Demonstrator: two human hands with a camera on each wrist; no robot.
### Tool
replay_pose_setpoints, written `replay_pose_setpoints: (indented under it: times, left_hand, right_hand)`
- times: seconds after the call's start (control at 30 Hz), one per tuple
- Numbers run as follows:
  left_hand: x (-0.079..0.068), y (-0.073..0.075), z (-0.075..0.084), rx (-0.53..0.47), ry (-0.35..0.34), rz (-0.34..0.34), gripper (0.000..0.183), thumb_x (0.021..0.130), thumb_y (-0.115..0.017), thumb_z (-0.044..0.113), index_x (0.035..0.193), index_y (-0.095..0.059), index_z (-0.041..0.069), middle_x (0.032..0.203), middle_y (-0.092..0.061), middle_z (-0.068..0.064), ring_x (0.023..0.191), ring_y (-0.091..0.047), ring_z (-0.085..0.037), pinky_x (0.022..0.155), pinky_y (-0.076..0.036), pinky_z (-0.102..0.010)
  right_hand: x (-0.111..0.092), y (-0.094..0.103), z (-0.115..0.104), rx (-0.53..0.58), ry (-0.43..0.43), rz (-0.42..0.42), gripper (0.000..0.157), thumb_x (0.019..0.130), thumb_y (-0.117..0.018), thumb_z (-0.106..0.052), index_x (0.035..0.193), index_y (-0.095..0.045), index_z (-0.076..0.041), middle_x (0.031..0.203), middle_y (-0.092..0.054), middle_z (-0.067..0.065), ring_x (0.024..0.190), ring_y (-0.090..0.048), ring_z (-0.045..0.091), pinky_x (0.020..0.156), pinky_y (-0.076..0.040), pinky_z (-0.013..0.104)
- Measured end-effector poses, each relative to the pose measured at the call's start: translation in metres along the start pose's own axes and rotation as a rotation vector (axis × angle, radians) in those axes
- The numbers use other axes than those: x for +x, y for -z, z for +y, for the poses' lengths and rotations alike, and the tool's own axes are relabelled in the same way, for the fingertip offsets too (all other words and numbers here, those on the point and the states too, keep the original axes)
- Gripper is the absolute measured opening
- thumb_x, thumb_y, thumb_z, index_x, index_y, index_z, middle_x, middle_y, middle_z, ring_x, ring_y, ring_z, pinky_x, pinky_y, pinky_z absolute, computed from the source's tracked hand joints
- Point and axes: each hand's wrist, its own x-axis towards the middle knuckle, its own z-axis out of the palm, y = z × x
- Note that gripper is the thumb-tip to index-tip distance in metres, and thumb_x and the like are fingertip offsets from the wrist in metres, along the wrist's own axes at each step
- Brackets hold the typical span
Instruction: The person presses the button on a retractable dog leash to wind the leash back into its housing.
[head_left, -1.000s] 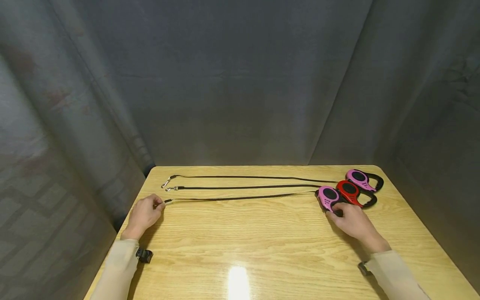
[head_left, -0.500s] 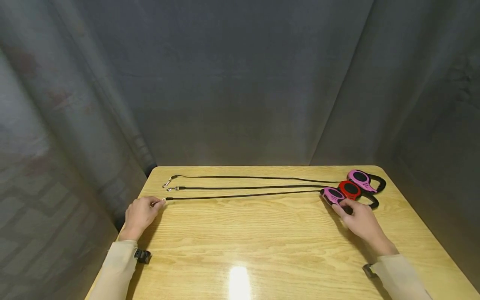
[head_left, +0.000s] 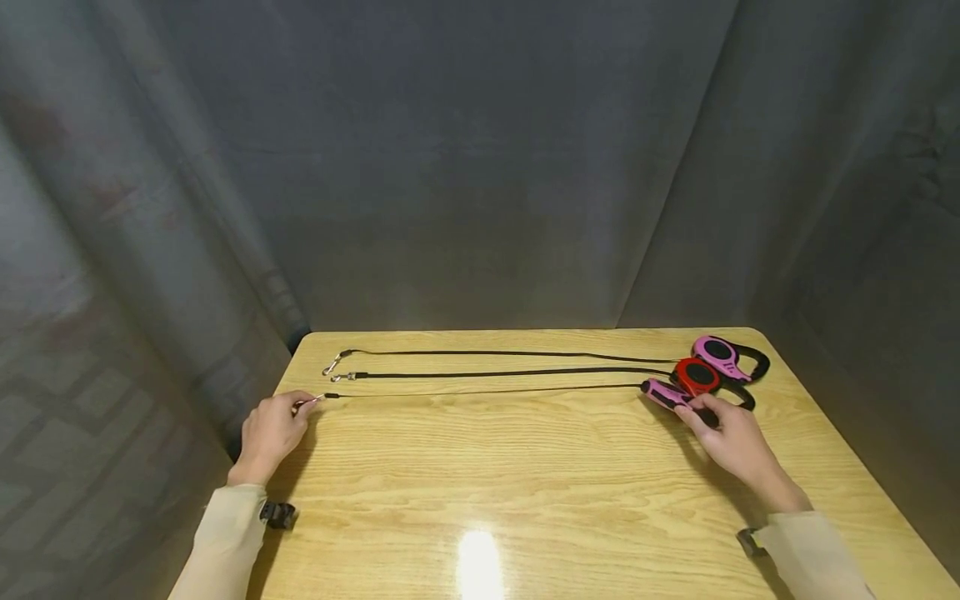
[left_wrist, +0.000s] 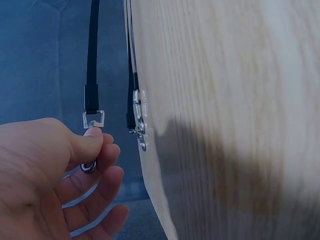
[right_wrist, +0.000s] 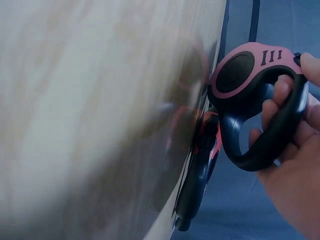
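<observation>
A pink and black retractable dog leash (right_wrist: 237,72) is tipped up on its edge at the right of the table. My right hand (head_left: 731,437) grips its black loop handle, fingers curled through the loop in the right wrist view. Its black strap (head_left: 487,391) runs taut to the left across the table. At that end my left hand (head_left: 272,429) pinches the metal snap hook (left_wrist: 93,120) between thumb and fingers. Just behind lie a red leash (head_left: 696,377) and another pink leash (head_left: 716,354), their straps stretched out parallel to the held one.
Two more snap hooks, one nearer (head_left: 342,377) and one farther (head_left: 335,363), lie at the left behind my left hand. The wooden table (head_left: 480,467) ends near the grey curtain (head_left: 480,167) at the back and sides.
My right hand has turned the near pink leash from lying flat onto its edge and shifted slightly right. My left hand has drawn the hook slightly left, and the strap now looks thinner and straighter.
</observation>
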Motion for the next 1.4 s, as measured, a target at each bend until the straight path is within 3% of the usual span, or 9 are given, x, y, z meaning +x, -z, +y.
replay_pose_setpoints:
  times: [0.37, 0.57, 0.7, 0.83, 1.0, 1.2, 1.4]
  left_hand:
    - [-0.004, 0.003, -0.003, 0.007, 0.005, -0.015, 0.025, 0.105, -0.068, 0.026, 0.116, -0.081, 0.007, 0.111, -0.078, -0.026, 0.082, -0.072, -0.049, 0.055, -0.048, -0.047]
    - [-0.004, 0.005, -0.005, -0.019, 0.004, 0.019, 0.024, 0.103, -0.072, 0.026, 0.112, -0.082, 0.005, 0.105, -0.08, -0.022, 0.078, -0.073, -0.044, 0.059, -0.05, -0.049]
    - [-0.005, 0.005, -0.006, -0.035, 0.016, 0.046, 0.025, 0.1, -0.076, 0.029, 0.105, -0.084, 0.006, 0.098, -0.082, -0.017, 0.074, -0.072, -0.037, 0.059, -0.047, -0.044]
    - [-0.006, 0.006, -0.006, -0.042, 0.017, 0.06, 0.025, 0.1, -0.076, 0.031, 0.104, -0.084, 0.008, 0.087, -0.081, -0.011, 0.064, -0.066, -0.024, 0.056, -0.042, -0.037]
    - [-0.006, 0.005, -0.006, -0.045, -0.011, 0.072, 0.021, 0.101, -0.075, 0.028, 0.103, -0.084, 0.01, 0.072, -0.075, -0.003, 0.055, -0.05, -0.017, 0.054, -0.035, -0.034]
    - [-0.007, 0.005, -0.005, -0.037, -0.041, 0.078, 0.018, 0.1, -0.075, 0.022, 0.105, -0.084, 0.008, 0.082, -0.079, -0.012, 0.054, -0.05, -0.018, 0.051, -0.035, -0.034]
    - [-0.007, 0.004, -0.005, -0.042, -0.024, 0.073, 0.02, 0.101, -0.073, 0.02, 0.111, -0.083, 0.006, 0.091, -0.08, -0.018, 0.055, -0.051, -0.02, 0.053, -0.035, -0.034]
  right_hand:
    - [-0.003, 0.002, 0.0, 0.05, 0.007, 0.013, 0.017, 0.102, -0.073, -0.027, 0.096, -0.071, -0.011, 0.078, -0.064, 0.0, 0.068, -0.043, 0.004, 0.063, -0.036, 0.025]
    - [-0.006, 0.008, 0.007, 0.093, -0.016, 0.022, 0.012, 0.101, -0.074, -0.027, 0.098, -0.073, -0.016, 0.094, -0.073, 0.003, 0.079, -0.05, -0.007, 0.07, -0.039, 0.018]
    - [-0.008, 0.016, 0.012, 0.128, -0.023, 0.057, 0.007, 0.1, -0.077, -0.023, 0.1, -0.074, -0.016, 0.096, -0.071, -0.01, 0.087, -0.051, -0.013, 0.074, -0.041, 0.016]
    - [-0.008, 0.022, 0.011, 0.165, -0.034, 0.084, 0.007, 0.099, -0.077, -0.021, 0.099, -0.072, -0.016, 0.093, -0.064, -0.025, 0.088, -0.05, -0.014, 0.075, -0.041, 0.015]
    - [-0.009, 0.022, 0.011, 0.205, -0.061, 0.088, 0.01, 0.099, -0.077, -0.022, 0.095, -0.07, -0.015, 0.09, -0.063, -0.021, 0.086, -0.05, -0.007, 0.078, -0.037, 0.019]
    - [-0.013, 0.021, 0.012, 0.228, -0.12, 0.08, 0.017, 0.1, -0.076, -0.024, 0.092, -0.068, -0.012, 0.087, -0.061, -0.02, 0.085, -0.048, -0.003, 0.077, -0.034, 0.02]
    - [-0.013, 0.019, 0.015, 0.285, -0.095, 0.086, 0.014, 0.102, -0.073, -0.018, 0.093, -0.067, -0.009, 0.086, -0.065, -0.017, 0.082, -0.051, -0.001, 0.076, -0.036, 0.017]
